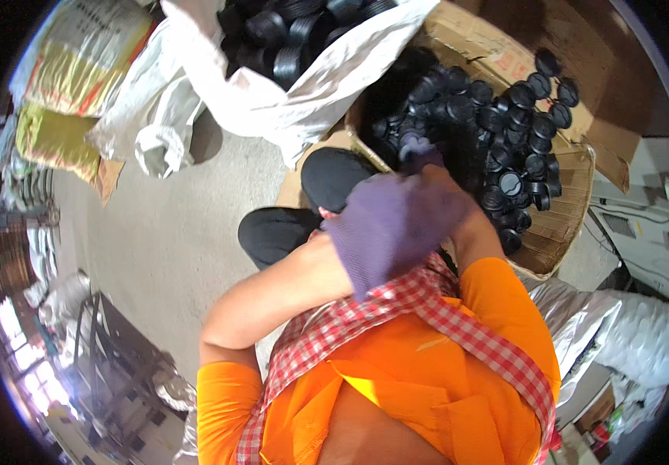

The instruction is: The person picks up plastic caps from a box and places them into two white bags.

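My left hand (396, 221), in a purple knitted glove, reaches across in front of my body toward the right forearm. The back of the glove faces up and its fingers are hidden, so its hold cannot be made out. Just beyond it, my right hand (426, 157), also in a purple glove, reaches over the cardboard box (563, 236). Its lighter fingertips are down among black round plastic caps (510, 184); whether they grip one is too dark and blurred to tell. The caps are heaped in the box, some spread up onto its far flap.
A white woven sack (253, 108) of black ribbed round pieces (292, 62) stands ahead. My knees (276, 232) are beside the box. Yellow-printed sacks (59, 143) lie far left on the concrete floor (141, 232). At right are a grey cabinet (644, 209) and plastic bags (644, 333).
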Motion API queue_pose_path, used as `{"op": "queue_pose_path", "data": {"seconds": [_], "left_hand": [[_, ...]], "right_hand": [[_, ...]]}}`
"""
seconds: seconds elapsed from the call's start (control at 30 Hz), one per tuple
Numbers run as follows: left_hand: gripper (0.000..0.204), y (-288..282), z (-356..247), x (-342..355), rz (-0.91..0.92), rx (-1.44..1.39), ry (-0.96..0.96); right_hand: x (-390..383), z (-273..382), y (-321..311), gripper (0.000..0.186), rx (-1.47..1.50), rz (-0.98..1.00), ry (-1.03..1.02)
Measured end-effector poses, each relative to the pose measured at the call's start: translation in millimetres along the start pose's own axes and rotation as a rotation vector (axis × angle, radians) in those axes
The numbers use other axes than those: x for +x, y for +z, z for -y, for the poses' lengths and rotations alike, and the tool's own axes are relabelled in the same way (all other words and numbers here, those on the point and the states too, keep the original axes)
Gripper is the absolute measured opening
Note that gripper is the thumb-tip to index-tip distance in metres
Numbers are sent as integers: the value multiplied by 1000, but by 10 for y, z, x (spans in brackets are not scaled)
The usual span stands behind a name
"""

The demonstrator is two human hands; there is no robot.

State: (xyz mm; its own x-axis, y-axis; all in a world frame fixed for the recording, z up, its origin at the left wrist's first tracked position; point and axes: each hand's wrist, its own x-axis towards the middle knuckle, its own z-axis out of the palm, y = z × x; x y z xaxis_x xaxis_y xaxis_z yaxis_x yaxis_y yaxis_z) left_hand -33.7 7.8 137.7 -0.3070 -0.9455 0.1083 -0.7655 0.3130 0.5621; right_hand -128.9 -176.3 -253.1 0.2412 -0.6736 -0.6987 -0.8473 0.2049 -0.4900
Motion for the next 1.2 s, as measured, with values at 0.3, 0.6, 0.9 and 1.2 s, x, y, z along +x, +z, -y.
{"op": "queue_pose_path", "data": {"seconds": [0.3, 0.6, 0.9, 1.2], "left_hand": [[26, 550, 527, -676, -220, -393, -456], [15, -521, -489, -207, -337, -360, 413], [15, -677, -635, -353, -180, -197, 559], [16, -770, -63, -306, -264, 52, 54]], "right_hand": [[-1302, 459, -558, 70, 265, -512, -565], [-1738, 436, -855, 65, 737, -448, -614], [-1618, 393, -848, 74, 588, -510, -621], [-2206, 671, -1003, 79, 568, -852, -842]]}}
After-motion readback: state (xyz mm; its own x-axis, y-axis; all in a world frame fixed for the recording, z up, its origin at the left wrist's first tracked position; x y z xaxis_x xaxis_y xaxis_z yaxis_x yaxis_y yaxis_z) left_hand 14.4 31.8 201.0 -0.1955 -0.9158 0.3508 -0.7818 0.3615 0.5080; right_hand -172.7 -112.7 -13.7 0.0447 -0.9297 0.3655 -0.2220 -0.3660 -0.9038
